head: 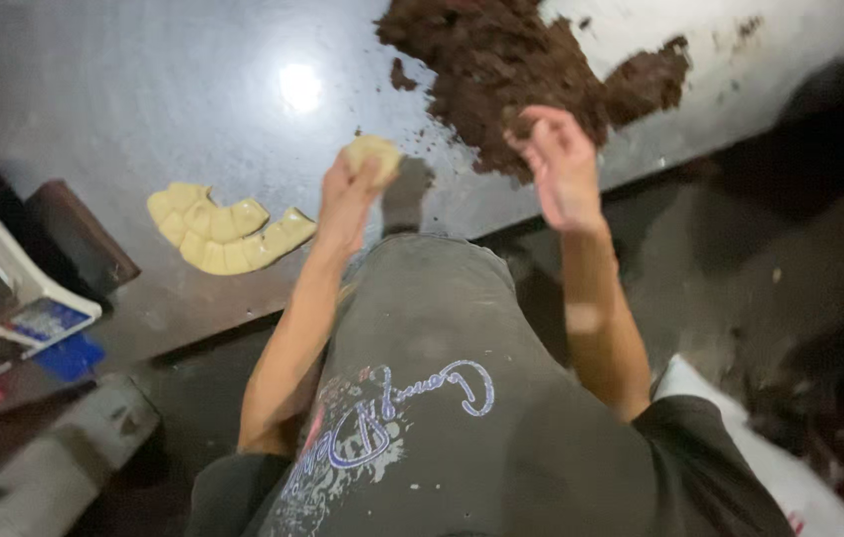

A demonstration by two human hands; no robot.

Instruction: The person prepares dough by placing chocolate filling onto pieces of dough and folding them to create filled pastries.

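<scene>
Left hand gripped a pale yellow round mould; right hand, fingers loosely spread (empty), hovered nearer the brown crumbly heap at the countertop's far edge.

dough ball: pale yellow, plain, 12 o'clock of centre
dough pieces: same pale yellow, overlapping row, 9 o'clock
filling heap: dark reddish brown, crumbly, 1 o'clock
worktop: glossy grey, white glare spot
shirt: dark grey, blue-white-red print, 6 o'clock
tray: white rim, 9 o'clock edge
</scene>
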